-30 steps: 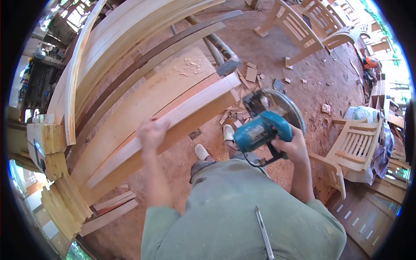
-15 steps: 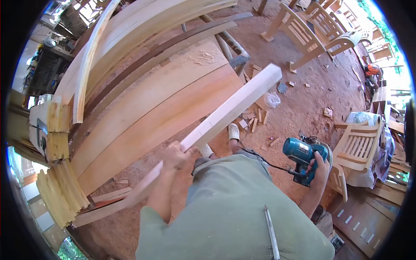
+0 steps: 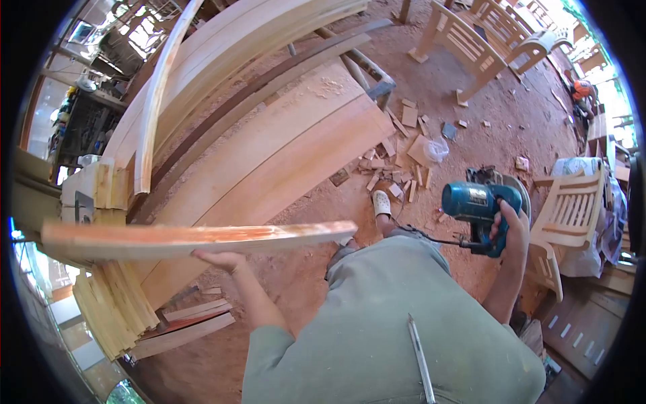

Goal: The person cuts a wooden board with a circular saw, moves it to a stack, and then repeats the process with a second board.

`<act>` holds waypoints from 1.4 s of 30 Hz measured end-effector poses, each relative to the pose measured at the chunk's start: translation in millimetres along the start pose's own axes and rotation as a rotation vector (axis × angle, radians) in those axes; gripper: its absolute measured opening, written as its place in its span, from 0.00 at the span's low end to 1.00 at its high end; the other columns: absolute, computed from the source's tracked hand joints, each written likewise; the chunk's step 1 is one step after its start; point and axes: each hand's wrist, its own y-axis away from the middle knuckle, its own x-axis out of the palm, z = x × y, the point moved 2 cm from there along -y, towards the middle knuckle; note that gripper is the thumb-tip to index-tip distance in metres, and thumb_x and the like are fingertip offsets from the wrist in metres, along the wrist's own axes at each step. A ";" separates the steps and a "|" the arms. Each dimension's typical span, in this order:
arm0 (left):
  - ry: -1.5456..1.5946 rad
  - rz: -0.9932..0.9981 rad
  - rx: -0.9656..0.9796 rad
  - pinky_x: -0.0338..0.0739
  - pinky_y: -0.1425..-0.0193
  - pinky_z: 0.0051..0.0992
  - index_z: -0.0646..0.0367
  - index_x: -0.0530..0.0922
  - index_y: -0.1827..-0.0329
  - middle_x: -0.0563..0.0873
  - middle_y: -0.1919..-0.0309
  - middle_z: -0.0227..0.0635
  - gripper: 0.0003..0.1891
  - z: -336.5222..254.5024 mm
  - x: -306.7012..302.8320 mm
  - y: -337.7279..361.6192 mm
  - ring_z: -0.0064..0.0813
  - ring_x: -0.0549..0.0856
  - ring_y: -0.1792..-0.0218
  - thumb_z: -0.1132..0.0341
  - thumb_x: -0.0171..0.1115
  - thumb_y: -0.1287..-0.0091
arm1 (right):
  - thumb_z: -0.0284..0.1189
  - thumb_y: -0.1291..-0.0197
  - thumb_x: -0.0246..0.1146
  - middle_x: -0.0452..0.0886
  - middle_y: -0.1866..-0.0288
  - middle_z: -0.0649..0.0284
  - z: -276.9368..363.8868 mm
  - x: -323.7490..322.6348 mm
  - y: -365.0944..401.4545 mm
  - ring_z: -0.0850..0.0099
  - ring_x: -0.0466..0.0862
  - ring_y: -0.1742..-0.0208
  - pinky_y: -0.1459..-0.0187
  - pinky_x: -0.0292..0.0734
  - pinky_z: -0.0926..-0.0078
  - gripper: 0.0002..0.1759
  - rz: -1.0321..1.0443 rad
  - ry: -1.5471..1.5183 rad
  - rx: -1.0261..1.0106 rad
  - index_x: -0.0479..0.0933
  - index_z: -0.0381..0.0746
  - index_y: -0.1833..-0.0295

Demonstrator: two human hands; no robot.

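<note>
Out to the left, a long wooden beam (image 3: 282, 238) lies nearly level across the view, its far left end smeared by motion. My left hand (image 3: 221, 260) holds it from below near its middle, the palm turned up and the upper fingers hidden behind the wood. Over on the right, my right hand (image 3: 509, 225) grips the handle of a teal circular saw (image 3: 469, 200), fingers wrapped round it. A dark power cord (image 3: 434, 237) runs from the saw toward my legs.
Wide planks (image 3: 316, 135) rest beyond the beam. Stacked yellowish boards (image 3: 111, 303) stand at left. Wood offcuts (image 3: 397, 182) and a plastic bag (image 3: 436, 150) litter the dirt floor. Slatted wooden frames (image 3: 572, 209) stand at right; a person in orange (image 3: 581, 91) is farther back.
The beam has swung from a steep diagonal to nearly level and shifted left, carried by my left hand. My right hand still holds the saw, now slightly farther right and higher.
</note>
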 end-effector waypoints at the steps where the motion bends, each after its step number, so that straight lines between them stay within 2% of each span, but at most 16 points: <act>1: 0.058 -0.120 -0.016 0.69 0.27 0.46 0.57 0.62 0.26 0.68 0.30 0.44 0.42 -12.1 2.3 5.6 0.43 0.72 0.32 0.30 0.29 0.26 | 0.38 0.33 0.65 0.75 0.76 0.69 3.0 3.7 -0.4 0.79 0.74 0.83 0.82 0.71 0.80 0.15 0.029 -0.014 -0.010 0.77 0.38 0.52; 4: 0.193 -0.237 -0.100 0.67 0.25 0.48 0.52 0.59 0.23 0.67 0.28 0.44 0.43 -29.5 1.4 15.2 0.45 0.69 0.29 0.27 0.27 0.28 | 0.38 0.33 0.65 0.76 0.76 0.69 3.3 6.6 -5.0 0.79 0.74 0.83 0.82 0.71 0.80 0.16 0.054 -0.002 -0.007 0.76 0.37 0.50; 9: 0.299 -0.302 -0.175 0.63 0.22 0.49 0.49 0.57 0.21 0.63 0.24 0.42 0.44 -4.4 -22.7 4.1 0.45 0.65 0.25 0.26 0.24 0.29 | 0.38 0.34 0.66 0.76 0.76 0.69 -0.5 6.7 -13.8 0.79 0.74 0.83 0.82 0.70 0.80 0.14 0.047 0.034 -0.011 0.77 0.38 0.55; 12: 0.291 -0.448 -0.220 0.69 0.25 0.49 0.54 0.60 0.23 0.67 0.28 0.45 0.43 1.6 -2.4 6.0 0.47 0.71 0.29 0.29 0.32 0.28 | 0.38 0.35 0.67 0.76 0.76 0.69 -3.3 5.6 -20.6 0.79 0.74 0.83 0.82 0.71 0.80 0.14 0.039 0.063 -0.020 0.76 0.40 0.60; 14: 0.130 -0.481 -0.207 0.76 0.31 0.49 0.66 0.62 0.27 0.75 0.34 0.49 0.41 19.6 2.6 -7.7 0.50 0.78 0.36 0.37 0.44 0.29 | 0.39 0.36 0.67 0.76 0.76 0.69 -3.7 5.3 -22.8 0.79 0.74 0.83 0.82 0.71 0.79 0.14 0.041 0.085 -0.030 0.74 0.40 0.63; 15: 0.048 -0.529 -0.225 0.83 0.42 0.45 0.77 0.66 0.34 0.80 0.41 0.51 0.38 24.9 3.9 -12.2 0.49 0.84 0.45 0.47 0.56 0.34 | 0.39 0.36 0.67 0.76 0.76 0.69 -6.4 3.6 -26.4 0.78 0.75 0.83 0.82 0.70 0.79 0.14 0.057 0.068 -0.031 0.75 0.40 0.62; 19: -0.333 -0.484 -0.398 0.84 0.52 0.44 0.78 0.76 0.43 0.82 0.45 0.53 0.34 25.0 18.6 -20.0 0.45 0.85 0.48 0.52 0.68 0.39 | 0.37 0.38 0.68 0.76 0.76 0.68 -4.9 1.5 -31.4 0.78 0.75 0.82 0.81 0.71 0.79 0.13 0.074 0.047 -0.027 0.76 0.38 0.59; 24: -0.679 -0.361 -0.368 0.82 0.48 0.42 0.79 0.81 0.50 0.86 0.50 0.54 0.38 38.2 24.8 -30.5 0.47 0.86 0.49 0.42 0.68 0.40 | 0.33 0.44 0.71 0.77 0.74 0.67 -11.5 -0.8 -42.0 0.78 0.76 0.80 0.77 0.71 0.80 0.21 0.184 0.042 -0.139 0.77 0.34 0.49; 29: -1.098 -0.387 -0.391 0.79 0.43 0.44 0.77 0.83 0.50 0.87 0.50 0.58 0.44 41.8 28.1 -47.1 0.54 0.85 0.47 0.33 0.64 0.41 | 0.26 0.49 0.72 0.78 0.73 0.69 -1.3 16.5 -53.1 0.81 0.75 0.79 0.77 0.70 0.82 0.21 0.237 0.124 -0.133 0.78 0.32 0.50; 31: -1.335 -0.182 -0.214 0.78 0.42 0.45 0.73 0.84 0.49 0.86 0.52 0.62 0.43 55.6 21.1 -65.3 0.55 0.85 0.47 0.31 0.63 0.40 | 0.23 0.50 0.71 0.78 0.73 0.70 5.1 33.8 -59.9 0.83 0.75 0.77 0.75 0.70 0.82 0.19 0.293 0.166 -0.115 0.80 0.33 0.50; 34: -1.437 -0.075 -0.144 0.78 0.43 0.46 0.68 0.85 0.51 0.87 0.54 0.62 0.38 7.5 93.1 -14.6 0.54 0.86 0.49 0.34 0.66 0.40 | 0.21 0.50 0.72 0.79 0.70 0.71 6.4 54.6 -74.3 0.84 0.77 0.72 0.69 0.72 0.82 0.19 0.410 0.165 -0.128 0.80 0.33 0.50; 36: -1.219 0.383 0.432 0.80 0.45 0.43 0.66 0.87 0.58 0.88 0.58 0.54 0.30 70.8 89.9 -27.3 0.54 0.86 0.52 0.43 0.75 0.46 | 0.21 0.51 0.71 0.79 0.68 0.72 17.5 68.9 -78.5 0.83 0.76 0.68 0.65 0.73 0.81 0.19 0.468 0.130 -0.083 0.80 0.34 0.51; 38: -1.243 0.689 0.872 0.80 0.49 0.40 0.60 0.88 0.64 0.89 0.63 0.44 0.21 33.2 163.8 28.6 0.50 0.86 0.57 0.53 0.83 0.54 | 0.21 0.52 0.69 0.78 0.67 0.72 25.6 85.2 -85.1 0.82 0.76 0.66 0.63 0.72 0.80 0.19 0.573 0.204 -0.138 0.80 0.35 0.50; 39: -1.246 0.690 0.858 0.80 0.49 0.40 0.60 0.88 0.64 0.89 0.63 0.44 0.21 34.5 174.5 33.6 0.50 0.86 0.57 0.53 0.83 0.54 | 0.22 0.52 0.68 0.78 0.65 0.72 32.6 94.9 -85.3 0.81 0.76 0.64 0.61 0.73 0.80 0.20 0.600 0.222 -0.145 0.80 0.35 0.50; 41: -1.239 0.934 0.475 0.80 0.50 0.39 0.55 0.88 0.65 0.89 0.62 0.38 0.20 46.7 190.1 36.9 0.43 0.86 0.58 0.56 0.85 0.60 | 0.22 0.52 0.67 0.78 0.66 0.72 39.3 109.8 -83.7 0.81 0.76 0.64 0.60 0.73 0.79 0.19 0.621 0.261 -0.176 0.80 0.35 0.50; 42: -1.236 0.933 0.461 0.80 0.50 0.39 0.55 0.88 0.65 0.89 0.62 0.38 0.20 47.5 193.7 39.6 0.43 0.86 0.58 0.56 0.85 0.60 | 0.22 0.51 0.67 0.78 0.66 0.72 39.6 118.2 -82.1 0.81 0.77 0.63 0.59 0.73 0.79 0.19 0.637 0.287 -0.199 0.80 0.35 0.50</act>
